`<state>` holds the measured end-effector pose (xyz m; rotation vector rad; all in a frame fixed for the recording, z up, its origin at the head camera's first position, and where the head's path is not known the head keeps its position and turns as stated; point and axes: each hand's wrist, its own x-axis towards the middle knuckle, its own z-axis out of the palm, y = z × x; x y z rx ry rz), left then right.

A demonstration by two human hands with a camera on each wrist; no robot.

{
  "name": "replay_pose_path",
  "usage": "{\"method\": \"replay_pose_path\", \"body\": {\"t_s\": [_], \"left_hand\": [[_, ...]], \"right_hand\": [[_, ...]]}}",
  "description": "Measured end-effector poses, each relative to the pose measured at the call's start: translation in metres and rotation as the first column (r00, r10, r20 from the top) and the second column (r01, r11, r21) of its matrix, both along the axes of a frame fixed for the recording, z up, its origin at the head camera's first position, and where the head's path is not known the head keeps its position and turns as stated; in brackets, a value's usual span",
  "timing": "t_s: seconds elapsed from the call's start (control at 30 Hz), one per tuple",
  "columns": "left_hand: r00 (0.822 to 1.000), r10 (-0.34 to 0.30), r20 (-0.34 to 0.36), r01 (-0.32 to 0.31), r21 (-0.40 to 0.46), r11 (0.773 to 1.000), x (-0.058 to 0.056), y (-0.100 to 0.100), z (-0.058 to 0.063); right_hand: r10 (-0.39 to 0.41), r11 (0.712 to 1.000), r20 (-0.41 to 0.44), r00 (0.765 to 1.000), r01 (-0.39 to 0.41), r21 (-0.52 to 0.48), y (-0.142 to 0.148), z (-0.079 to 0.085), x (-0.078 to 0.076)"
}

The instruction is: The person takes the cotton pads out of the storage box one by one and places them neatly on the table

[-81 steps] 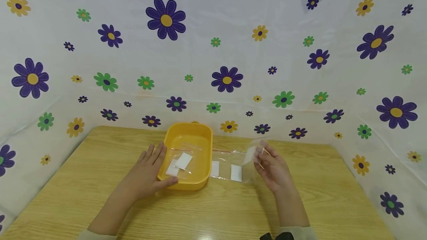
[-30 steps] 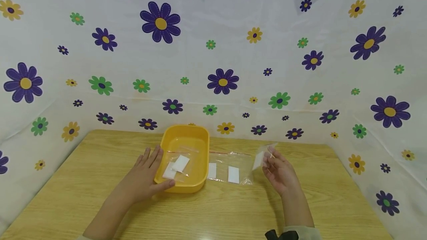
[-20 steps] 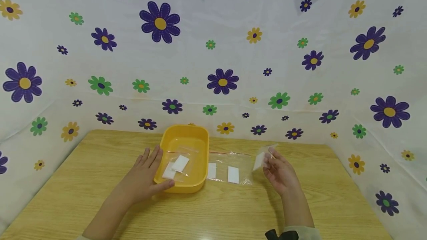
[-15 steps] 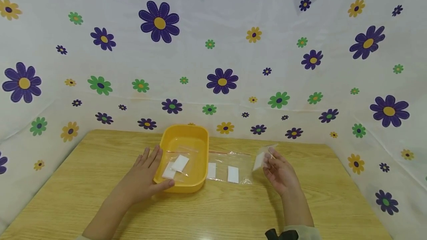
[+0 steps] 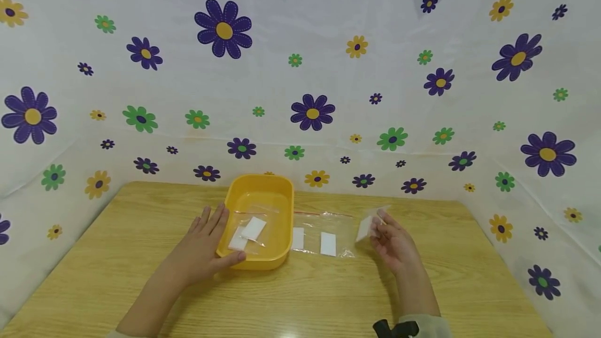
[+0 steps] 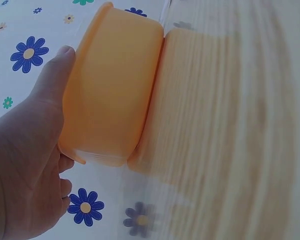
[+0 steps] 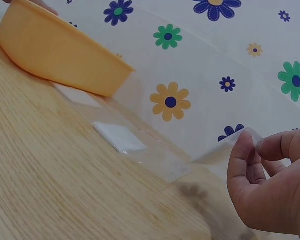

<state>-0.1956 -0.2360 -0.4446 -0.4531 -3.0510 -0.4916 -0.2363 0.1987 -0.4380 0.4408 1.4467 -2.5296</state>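
A yellow plastic basin stands on the wooden table. My left hand rests on its left rim, fingers stretched along the side and thumb over the near corner. Inside lie clear zip bags with white rectangular packets in them. With thumb and fingertips, my right hand pinches a clear zip bag that holds a white packet, tilted above the table. Between basin and right hand, more clear bags with white packets lie flat; the basin hides the left end of these.
The wood-patterned table meets a white sheet printed with flowers, which rises behind and at both sides. The basin's far end is close to that sheet. A black strap piece shows at my right wrist.
Over the earlier frames my right hand has moved to the right with the pinched bag, away from the flat bags it overlapped. My left hand has stayed on the basin.
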Motion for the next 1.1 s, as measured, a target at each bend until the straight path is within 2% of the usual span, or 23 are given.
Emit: {"method": "replay_pose_path", "body": {"t_s": [0.57,1.1], "left_hand": [[1.0,0.0,0.0,0.0,0.002,1.0,0.0,0.0,0.0],[1.0,-0.006,-0.007,0.006,0.007,1.0,0.0,-0.001,-0.002]], "right_hand": [[-0.04,0.999,0.035,0.999,0.04,0.0,0.003,-0.012,-0.003],[-0.014,0.991,0.035,0.999,0.009,0.134,0.012,-0.016,-0.003]]}}
